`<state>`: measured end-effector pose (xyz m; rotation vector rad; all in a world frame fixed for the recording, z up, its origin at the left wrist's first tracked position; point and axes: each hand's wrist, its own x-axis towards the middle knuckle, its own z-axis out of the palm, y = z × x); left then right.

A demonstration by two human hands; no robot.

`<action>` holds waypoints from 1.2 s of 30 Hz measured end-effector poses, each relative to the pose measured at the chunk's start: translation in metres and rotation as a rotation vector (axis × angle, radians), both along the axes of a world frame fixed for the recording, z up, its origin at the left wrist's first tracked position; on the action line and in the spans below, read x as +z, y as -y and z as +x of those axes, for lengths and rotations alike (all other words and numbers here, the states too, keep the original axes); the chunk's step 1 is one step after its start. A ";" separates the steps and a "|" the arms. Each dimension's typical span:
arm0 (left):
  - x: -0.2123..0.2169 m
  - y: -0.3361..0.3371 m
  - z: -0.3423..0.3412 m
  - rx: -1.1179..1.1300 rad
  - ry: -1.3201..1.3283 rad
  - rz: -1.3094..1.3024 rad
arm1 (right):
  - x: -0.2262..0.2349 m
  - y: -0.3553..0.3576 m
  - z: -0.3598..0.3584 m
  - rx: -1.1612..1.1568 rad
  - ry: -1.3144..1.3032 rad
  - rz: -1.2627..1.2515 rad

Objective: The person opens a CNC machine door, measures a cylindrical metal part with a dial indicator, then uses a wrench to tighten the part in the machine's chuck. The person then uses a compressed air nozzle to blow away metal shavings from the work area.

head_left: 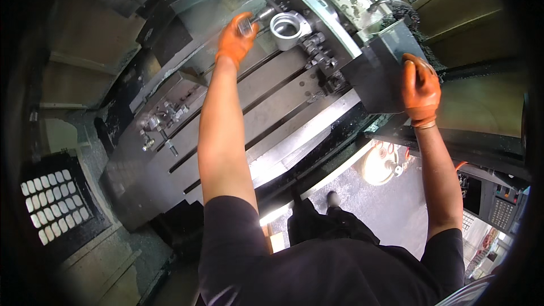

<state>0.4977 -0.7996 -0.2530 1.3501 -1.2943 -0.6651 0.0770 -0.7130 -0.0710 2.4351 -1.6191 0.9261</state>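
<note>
Beside the shiny metal ring (289, 26), the left hand (235, 38) grips a small tool (247, 24). Farther off, the right hand (420, 90) grabs the machine's dark edge (377, 76), likely for balance.

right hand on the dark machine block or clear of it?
Touching. The head view shows the right hand, in an orange glove, with its fingers curled over the upper edge of the dark machine block, no gap between them.

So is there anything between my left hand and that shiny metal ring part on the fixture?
Nothing visible. The left hand holds a small tool right beside the metal ring part, with only the tool's shaft between them.
</note>
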 end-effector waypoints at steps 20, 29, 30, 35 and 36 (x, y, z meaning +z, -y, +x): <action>-0.100 -0.246 0.006 0.353 0.961 0.639 | -0.001 0.003 0.001 0.043 0.027 -0.078; -0.002 -0.017 -0.036 0.118 -0.072 0.285 | 0.003 0.000 0.003 -0.018 -0.034 -0.036; 0.037 -0.001 -0.047 0.053 -0.363 0.405 | 0.003 -0.001 0.003 -0.020 -0.034 0.000; -0.002 0.076 -0.045 -0.215 -0.896 0.170 | 0.006 0.003 0.003 0.060 -0.039 -0.036; 0.006 0.077 -0.053 -0.260 -0.751 0.192 | 0.006 0.002 0.001 0.046 -0.037 -0.029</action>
